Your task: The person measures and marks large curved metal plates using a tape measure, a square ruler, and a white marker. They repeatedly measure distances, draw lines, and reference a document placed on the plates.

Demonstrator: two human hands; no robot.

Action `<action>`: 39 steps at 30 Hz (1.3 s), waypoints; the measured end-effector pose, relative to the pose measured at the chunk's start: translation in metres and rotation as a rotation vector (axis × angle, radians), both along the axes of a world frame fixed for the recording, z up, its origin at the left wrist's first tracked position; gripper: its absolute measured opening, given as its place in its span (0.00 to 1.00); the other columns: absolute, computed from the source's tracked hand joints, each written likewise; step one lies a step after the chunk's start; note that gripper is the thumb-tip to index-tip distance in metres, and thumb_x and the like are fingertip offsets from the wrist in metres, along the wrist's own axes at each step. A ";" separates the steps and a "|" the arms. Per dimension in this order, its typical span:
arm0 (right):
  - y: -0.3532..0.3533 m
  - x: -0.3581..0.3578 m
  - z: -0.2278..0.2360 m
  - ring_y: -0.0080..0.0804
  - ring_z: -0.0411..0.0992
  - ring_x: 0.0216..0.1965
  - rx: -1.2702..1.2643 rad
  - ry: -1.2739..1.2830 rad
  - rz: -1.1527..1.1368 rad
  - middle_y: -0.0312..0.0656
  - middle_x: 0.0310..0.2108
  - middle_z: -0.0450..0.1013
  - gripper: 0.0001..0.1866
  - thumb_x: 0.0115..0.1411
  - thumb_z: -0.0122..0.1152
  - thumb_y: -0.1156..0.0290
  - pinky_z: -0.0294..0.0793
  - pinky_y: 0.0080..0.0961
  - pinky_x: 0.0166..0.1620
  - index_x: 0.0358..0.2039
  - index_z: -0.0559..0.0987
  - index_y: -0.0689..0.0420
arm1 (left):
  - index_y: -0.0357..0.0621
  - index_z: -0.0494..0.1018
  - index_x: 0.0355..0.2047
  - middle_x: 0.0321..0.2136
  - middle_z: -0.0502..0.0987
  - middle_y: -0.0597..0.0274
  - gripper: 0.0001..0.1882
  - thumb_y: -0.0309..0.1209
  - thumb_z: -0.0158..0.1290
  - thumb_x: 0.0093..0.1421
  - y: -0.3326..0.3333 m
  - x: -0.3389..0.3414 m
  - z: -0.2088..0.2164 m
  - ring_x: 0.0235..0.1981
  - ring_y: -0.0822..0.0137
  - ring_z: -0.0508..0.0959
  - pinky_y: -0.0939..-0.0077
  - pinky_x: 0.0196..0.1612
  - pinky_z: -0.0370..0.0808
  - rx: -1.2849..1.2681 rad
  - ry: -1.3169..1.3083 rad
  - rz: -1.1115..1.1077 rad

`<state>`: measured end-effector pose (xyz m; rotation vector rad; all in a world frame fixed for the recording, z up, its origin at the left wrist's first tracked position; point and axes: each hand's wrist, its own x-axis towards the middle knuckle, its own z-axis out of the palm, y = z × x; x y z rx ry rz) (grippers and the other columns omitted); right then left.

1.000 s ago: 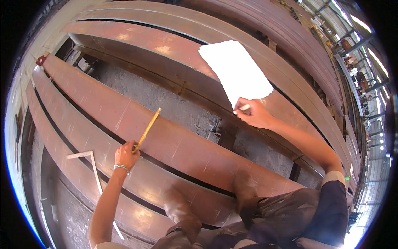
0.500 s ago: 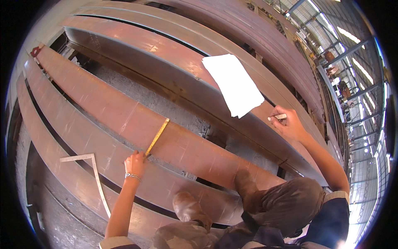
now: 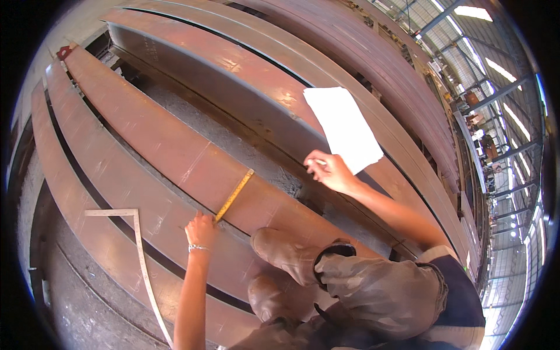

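Rust-brown steel fills my view, long plates lying side by side. My left hand [image 3: 201,229] rests on the near steel plate [image 3: 175,157], fingers curled and pinching the lower end of a yellow measuring tape [image 3: 234,195]. The tape runs straight from that hand across the plate's width, up to its far edge.

My right hand [image 3: 328,170] hovers above the gap between plates, fingers closed around something small and pale; I cannot tell what it is. Just beyond that hand, a white sheet of paper [image 3: 344,125] lies flat on the far steel plate [image 3: 233,70], one corner close to my knuckles.

A metal framing square [image 3: 137,245] lies on the nearest plate, well to the left of my left hand, its long arm running down toward the lower edge of the view. My two brown boots [image 3: 280,256] stand on the plates just right of my left wrist, with grey trouser legs [image 3: 373,286] above them. Roof beams [image 3: 496,87] and skylights curve along the far right.
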<state>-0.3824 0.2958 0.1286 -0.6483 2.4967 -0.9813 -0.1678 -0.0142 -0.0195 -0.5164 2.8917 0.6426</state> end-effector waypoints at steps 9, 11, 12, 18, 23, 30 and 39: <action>-0.094 -0.036 -0.145 0.23 0.77 0.24 0.058 -0.070 0.008 0.38 0.24 0.76 0.15 0.67 0.63 0.60 0.73 0.24 0.28 0.40 0.82 0.61 | 0.47 0.81 0.37 0.35 0.78 0.52 0.11 0.33 0.62 0.52 0.013 0.011 0.018 0.34 0.47 0.82 0.53 0.38 0.80 0.082 0.038 0.125; -0.102 -0.037 -0.152 0.23 0.77 0.27 0.195 -0.008 0.090 0.39 0.23 0.75 0.16 0.63 0.67 0.58 0.71 0.26 0.30 0.40 0.83 0.59 | 0.48 0.81 0.39 0.35 0.79 0.52 0.13 0.35 0.61 0.53 0.014 0.012 0.024 0.35 0.46 0.82 0.52 0.38 0.80 0.119 0.010 0.133; -0.105 -0.036 -0.156 0.27 0.76 0.27 0.153 -0.016 0.080 0.41 0.22 0.75 0.16 0.62 0.68 0.58 0.71 0.29 0.31 0.40 0.83 0.58 | 0.49 0.81 0.41 0.35 0.80 0.52 0.14 0.35 0.61 0.53 0.013 0.014 0.028 0.36 0.46 0.82 0.53 0.39 0.79 0.138 -0.007 0.135; -0.107 -0.036 -0.175 0.34 0.78 0.31 0.120 -0.082 0.030 0.47 0.30 0.80 0.17 0.58 0.72 0.57 0.74 0.34 0.37 0.39 0.83 0.58 | 0.51 0.77 0.46 0.34 0.84 0.51 0.19 0.39 0.62 0.55 -0.014 0.068 0.066 0.39 0.47 0.83 0.53 0.43 0.78 0.258 -0.351 0.107; -0.104 -0.036 -0.180 0.28 0.69 0.24 0.043 -0.072 0.027 0.39 0.20 0.69 0.17 0.57 0.73 0.57 0.67 0.33 0.29 0.36 0.82 0.58 | 0.49 0.74 0.46 0.30 0.82 0.47 0.18 0.37 0.61 0.55 -0.033 0.098 0.095 0.36 0.45 0.82 0.48 0.40 0.77 0.219 -0.513 0.077; -0.105 -0.037 -0.182 0.29 0.70 0.25 0.021 -0.083 0.021 0.40 0.21 0.71 0.18 0.55 0.74 0.56 0.68 0.33 0.30 0.36 0.82 0.58 | 0.53 0.73 0.51 0.36 0.78 0.51 0.18 0.37 0.59 0.61 0.012 0.037 0.058 0.35 0.47 0.82 0.52 0.36 0.78 0.035 -0.260 0.091; -0.117 -0.031 -0.156 0.25 0.66 0.24 0.142 -0.150 -0.040 0.39 0.19 0.68 0.18 0.54 0.75 0.58 0.64 0.31 0.29 0.34 0.82 0.59 | 0.59 0.71 0.62 0.53 0.71 0.50 0.25 0.31 0.54 0.64 0.039 -0.010 0.026 0.39 0.53 0.82 0.58 0.34 0.83 -0.073 -0.192 0.037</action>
